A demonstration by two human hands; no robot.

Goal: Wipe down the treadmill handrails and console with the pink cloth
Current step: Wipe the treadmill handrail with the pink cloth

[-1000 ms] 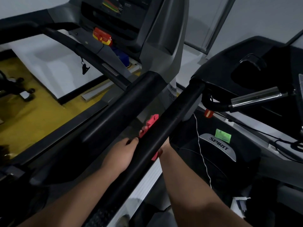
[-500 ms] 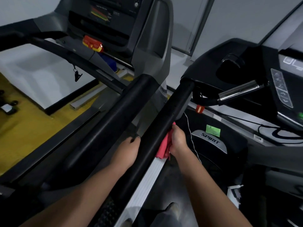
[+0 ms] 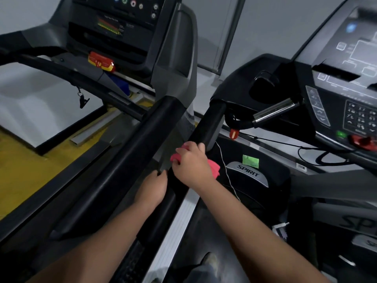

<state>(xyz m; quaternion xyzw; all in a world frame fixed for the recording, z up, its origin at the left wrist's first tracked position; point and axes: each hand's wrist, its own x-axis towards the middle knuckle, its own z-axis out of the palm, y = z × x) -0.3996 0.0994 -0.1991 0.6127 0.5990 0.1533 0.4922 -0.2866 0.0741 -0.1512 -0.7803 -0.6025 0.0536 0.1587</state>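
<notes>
Right grip (image 3: 191, 164): curled over handrail (image 3: 206, 127), pressing pink cloth (image 3: 214, 166) to it. Left grip (image 3: 152, 187): fingers curled on same rail's left side, just below.

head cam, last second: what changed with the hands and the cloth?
The right hand came from behind the handrail, round its right side, and up onto the top, so the pink cloth it holds now drapes over the rail. Nothing was let go. The left hand stayed gripping the same rail's left side, just below.
</notes>
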